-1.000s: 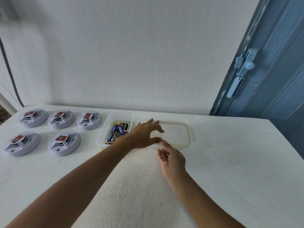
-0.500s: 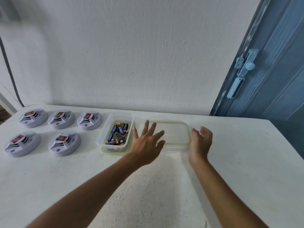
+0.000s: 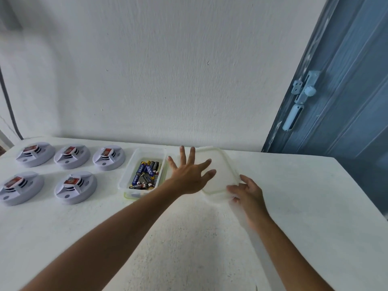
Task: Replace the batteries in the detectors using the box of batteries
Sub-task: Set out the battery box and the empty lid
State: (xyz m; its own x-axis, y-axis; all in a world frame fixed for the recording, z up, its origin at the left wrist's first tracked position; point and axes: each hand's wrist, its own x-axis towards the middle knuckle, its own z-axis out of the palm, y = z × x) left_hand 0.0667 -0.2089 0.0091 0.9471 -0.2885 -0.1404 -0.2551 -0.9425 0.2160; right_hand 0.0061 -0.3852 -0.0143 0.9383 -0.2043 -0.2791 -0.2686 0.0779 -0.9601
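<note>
A clear plastic box point(image 3: 125, 179) stands open on the white table, with several blue and black batteries point(image 3: 146, 174) lying in it. Its clear lid point(image 3: 223, 170) lies just right of the box, turned at a slight angle. My left hand point(image 3: 190, 175) is spread flat with straight fingers over the lid's left part. My right hand point(image 3: 246, 191) pinches the lid's near right corner between thumb and fingers. Several round white detectors point(image 3: 75, 186) with red labels sit in two rows left of the box.
The white table point(image 3: 294, 196) meets a white wall at the back. A blue door point(image 3: 346, 101) with a pale bolt latch point(image 3: 302, 97) stands beyond the table's right end. A dark cable point(image 3: 9, 106) runs down the wall at far left.
My left hand has opened out flat over the lid. My right hand swung from the lid's near edge to its right side, then settled on the near right corner; the lid has turned slightly.
</note>
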